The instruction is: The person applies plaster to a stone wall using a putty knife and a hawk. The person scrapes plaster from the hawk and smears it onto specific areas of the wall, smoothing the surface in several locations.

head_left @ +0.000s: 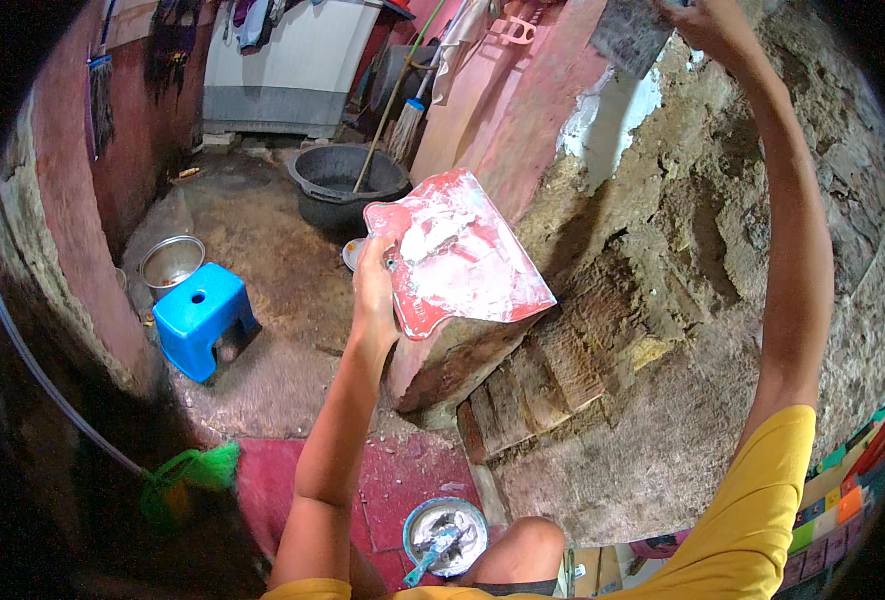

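My left hand [374, 285] is closed on the edge of a red plastic plaster board [508, 275], held out in front of me. White putty [438, 228] is smeared over its face, thickest near the middle. At the upper right, my right hand [708, 25] grips a wide grey trowel [631, 38]; its handle is partly cut off by the frame's edge. The blade lies at the rough brown wall [683, 210], just above a fresh white putty patch [613, 110]. Whether the blade presses on the wall is hard to see.
By my knee stands a tub of white putty [473, 545] with a blue spatula [435, 556] in it. A blue stool [201, 310], metal pot [173, 262] and black basin [323, 200] occupy the left floor. A green broom [193, 475] leans lower left.
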Available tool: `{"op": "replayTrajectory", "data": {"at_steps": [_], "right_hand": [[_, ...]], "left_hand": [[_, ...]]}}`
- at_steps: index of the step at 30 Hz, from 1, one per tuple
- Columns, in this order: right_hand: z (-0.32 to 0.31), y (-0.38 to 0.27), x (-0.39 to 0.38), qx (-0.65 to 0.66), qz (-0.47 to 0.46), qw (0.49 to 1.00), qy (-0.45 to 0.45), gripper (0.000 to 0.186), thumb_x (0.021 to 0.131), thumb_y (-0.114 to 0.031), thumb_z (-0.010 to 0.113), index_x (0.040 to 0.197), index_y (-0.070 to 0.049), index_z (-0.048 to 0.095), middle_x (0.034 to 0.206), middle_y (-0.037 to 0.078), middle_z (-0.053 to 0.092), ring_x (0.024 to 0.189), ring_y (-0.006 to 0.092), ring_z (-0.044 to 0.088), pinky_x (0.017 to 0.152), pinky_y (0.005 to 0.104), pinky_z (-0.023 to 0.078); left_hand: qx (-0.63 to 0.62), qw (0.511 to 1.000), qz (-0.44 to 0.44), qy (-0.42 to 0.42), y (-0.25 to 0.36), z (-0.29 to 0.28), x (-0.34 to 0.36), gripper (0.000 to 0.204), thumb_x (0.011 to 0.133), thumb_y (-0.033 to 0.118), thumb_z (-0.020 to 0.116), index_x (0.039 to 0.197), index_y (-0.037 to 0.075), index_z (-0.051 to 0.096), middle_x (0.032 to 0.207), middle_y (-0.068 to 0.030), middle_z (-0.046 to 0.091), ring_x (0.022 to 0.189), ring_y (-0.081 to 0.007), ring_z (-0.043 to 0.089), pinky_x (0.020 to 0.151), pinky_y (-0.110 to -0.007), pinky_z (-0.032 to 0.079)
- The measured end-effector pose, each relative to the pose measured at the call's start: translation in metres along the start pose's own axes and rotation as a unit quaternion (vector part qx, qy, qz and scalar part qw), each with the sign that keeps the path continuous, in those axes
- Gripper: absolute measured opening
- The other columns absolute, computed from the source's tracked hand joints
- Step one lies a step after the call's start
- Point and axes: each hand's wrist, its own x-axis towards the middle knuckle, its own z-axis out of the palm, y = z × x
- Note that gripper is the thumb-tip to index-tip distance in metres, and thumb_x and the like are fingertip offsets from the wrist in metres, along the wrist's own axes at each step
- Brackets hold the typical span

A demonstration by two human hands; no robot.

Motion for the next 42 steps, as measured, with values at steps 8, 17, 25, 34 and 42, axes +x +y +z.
{"op": "replayTrajectory", "data": {"at_steps": [8, 17, 25, 34, 42], "right_hand": [[-0.032, -0.012, -0.052, 0.267, -0.022, 0.958, 0.103, 0.018, 0.078, -0.017, 0.048, 0.082, -0.001, 0.057, 0.061, -0.002, 0.050, 0.050, 0.0060, 0.041, 0.044, 0.0221, 0.035], [0.012, 0.066, -0.130, 0.219, 0.082, 0.972, 0.014, 0.031, 0.080, -0.012, 0.051, 0.109, -0.003, 0.047, 0.095, 0.007, 0.056, 0.086, 0.0135, 0.052, 0.078, 0.0254, 0.040], [0.030, 0.051, -0.132, 0.233, 0.050, 0.964, -0.116, 0.034, 0.076, -0.008, 0.053, 0.109, -0.002, 0.047, 0.098, 0.010, 0.055, 0.090, 0.0155, 0.051, 0.081, 0.0270, 0.038], [0.053, 0.061, -0.114, 0.191, -0.056, 0.975, -0.103, 0.035, 0.075, -0.011, 0.052, 0.108, -0.002, 0.047, 0.091, 0.013, 0.056, 0.080, 0.0188, 0.052, 0.072, 0.0285, 0.041], [0.051, 0.052, -0.109, 0.065, -0.145, 0.987, -0.016, 0.030, 0.074, -0.015, 0.053, 0.102, -0.004, 0.051, 0.087, 0.016, 0.055, 0.072, 0.0211, 0.052, 0.065, 0.0293, 0.042]], "left_hand": [[0.029, 1.000, 0.000, 0.000, 0.016, 0.017, -0.021, 0.027, 0.077, 0.018, 0.040, 0.095, 0.000, 0.048, 0.086, -0.0085, 0.054, 0.075, -0.0176, 0.056, 0.067, -0.030, 0.048], [0.073, 0.994, 0.069, 0.041, 0.033, 0.006, -0.012, 0.022, 0.077, 0.018, 0.046, 0.087, 0.000, 0.051, 0.079, -0.0057, 0.053, 0.069, -0.0171, 0.054, 0.064, -0.029, 0.046], [0.084, 0.995, 0.055, 0.021, 0.033, 0.023, -0.018, 0.020, 0.078, 0.017, 0.045, 0.084, 0.000, 0.053, 0.078, -0.0061, 0.054, 0.068, -0.0163, 0.054, 0.063, -0.028, 0.046], [0.116, 0.987, 0.088, 0.064, 0.024, 0.025, -0.020, 0.021, 0.078, 0.018, 0.045, 0.086, 0.000, 0.052, 0.079, -0.0053, 0.052, 0.070, -0.0161, 0.052, 0.065, -0.028, 0.045], [0.061, 0.995, 0.068, 0.046, 0.020, 0.016, -0.014, 0.021, 0.076, 0.016, 0.048, 0.087, -0.001, 0.053, 0.078, -0.0091, 0.056, 0.069, -0.0195, 0.056, 0.064, -0.031, 0.047]]}}
